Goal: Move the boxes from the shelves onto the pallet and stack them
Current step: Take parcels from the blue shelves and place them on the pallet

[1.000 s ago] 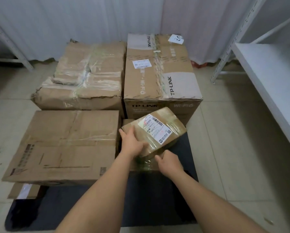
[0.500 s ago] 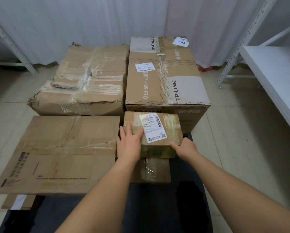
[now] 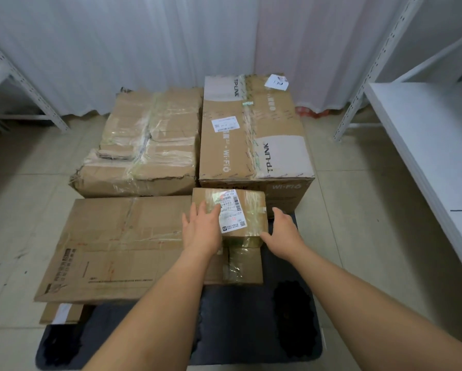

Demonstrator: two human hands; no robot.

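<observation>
A small taped box with a white shipping label (image 3: 247,210) lies flat on top of a lower brown box (image 3: 244,266), both on the dark pallet mat (image 3: 251,325). My left hand (image 3: 201,228) rests flat on the small box's left part with straight fingers. To the box's right, my right hand (image 3: 282,231) is open, fingertips at its right edge. A big TP-LINK box (image 3: 254,140) stands just behind. A wide flat box (image 3: 117,247) sits to the left, a crumpled taped box (image 3: 147,145) behind that.
A white metal shelf (image 3: 425,145) runs along the right side, its top board bare. Another shelf frame (image 3: 18,84) stands at the far left. A white curtain hangs behind the boxes. Tiled floor surrounds the mat, and a thin box end (image 3: 61,313) pokes out under the wide flat box.
The small labelled box went from tilted in both hands to lying flat against the TP-LINK box. My right hand came off its near corner and now sits at its right side.
</observation>
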